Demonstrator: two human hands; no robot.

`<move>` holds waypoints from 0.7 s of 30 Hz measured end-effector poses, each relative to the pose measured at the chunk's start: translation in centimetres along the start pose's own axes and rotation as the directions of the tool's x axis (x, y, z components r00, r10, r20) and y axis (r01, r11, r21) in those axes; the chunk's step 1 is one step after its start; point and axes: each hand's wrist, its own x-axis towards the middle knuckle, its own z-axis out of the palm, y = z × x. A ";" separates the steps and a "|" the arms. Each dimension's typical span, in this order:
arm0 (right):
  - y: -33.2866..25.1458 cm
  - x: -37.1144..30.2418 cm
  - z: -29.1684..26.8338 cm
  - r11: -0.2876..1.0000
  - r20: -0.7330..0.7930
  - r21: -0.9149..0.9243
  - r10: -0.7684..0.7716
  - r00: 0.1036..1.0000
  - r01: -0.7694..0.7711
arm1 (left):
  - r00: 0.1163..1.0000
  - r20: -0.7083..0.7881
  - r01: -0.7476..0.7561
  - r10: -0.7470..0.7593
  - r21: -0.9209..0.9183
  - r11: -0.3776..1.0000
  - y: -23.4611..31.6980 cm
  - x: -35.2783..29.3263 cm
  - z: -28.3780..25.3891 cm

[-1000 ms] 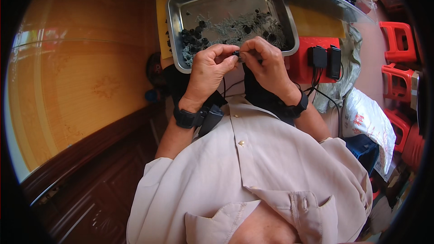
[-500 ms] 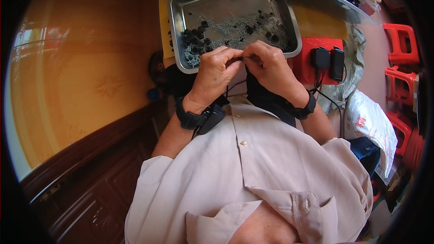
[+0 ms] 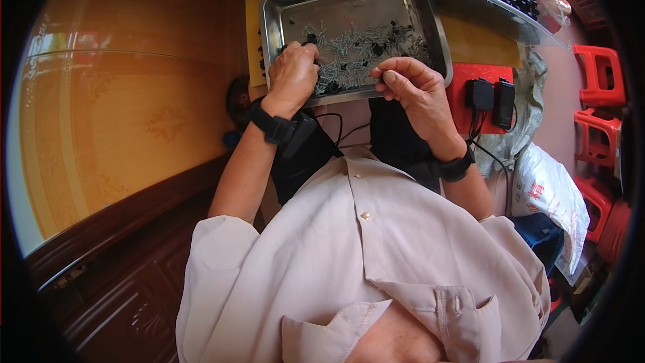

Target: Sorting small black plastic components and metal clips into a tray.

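Small black pieces (image 3: 377, 49) and grey screws (image 3: 356, 60) lie loose in the metal tray (image 3: 441, 33), left hand (image 3: 293, 70) dipping in at left, grip hidden, right hand (image 3: 413, 87) pinched near-right, contents unclear; fingertip picking, one piece each time, probably works best.

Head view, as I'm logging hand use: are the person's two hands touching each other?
No, the left hand is at the metal tray's left side, clearly apart from the right hand.
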 end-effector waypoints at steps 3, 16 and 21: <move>0.0 -0.3 0.0 0.999 -0.009 0.040 0.012 1.000 -0.012 | 1.000 0.003 -0.005 0.005 -0.017 1.000 -0.2 0.2 0.4; 1.8 0.8 1.6 0.998 -0.029 0.069 0.009 1.000 -0.007 | 0.999 0.043 0.044 -0.018 -0.771 0.635 5.1 -2.8 -1.5; 1.7 0.6 2.0 0.998 -0.060 0.063 -0.008 0.998 0.012 | 0.990 0.124 0.138 -0.066 -0.947 0.291 5.1 -3.8 -1.4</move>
